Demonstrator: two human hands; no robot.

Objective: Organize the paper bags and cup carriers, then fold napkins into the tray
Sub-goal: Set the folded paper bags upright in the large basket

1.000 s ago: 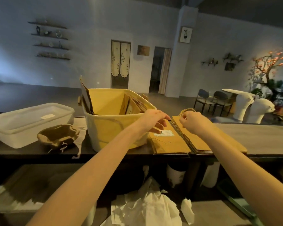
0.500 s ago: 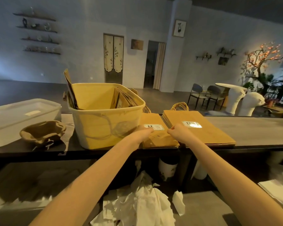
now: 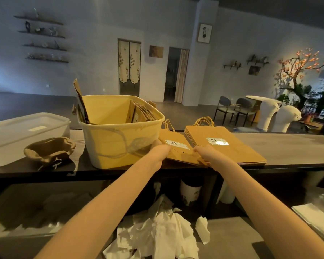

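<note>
Fingers [image 3: 158, 144] gripping paper bag's [image 3: 178, 150] edges

Person, two forearms visible, entering from lower frame: both bare to the frame edge, no sleeve showing. Left hand [image 3: 159, 150] and right hand [image 3: 206, 153]: ungloved, slender.

Head camera – looks forward and slightly down across the counter [image 3: 288, 150], close; room beyond perhaps dim.

Clear lidded plastic box [image 3: 26, 135] on dark counter [image 3: 288, 152], wall shelves [image 3: 43, 37], two chairs [image 3: 234, 109], lit tree [image 3: 299, 71]
</note>
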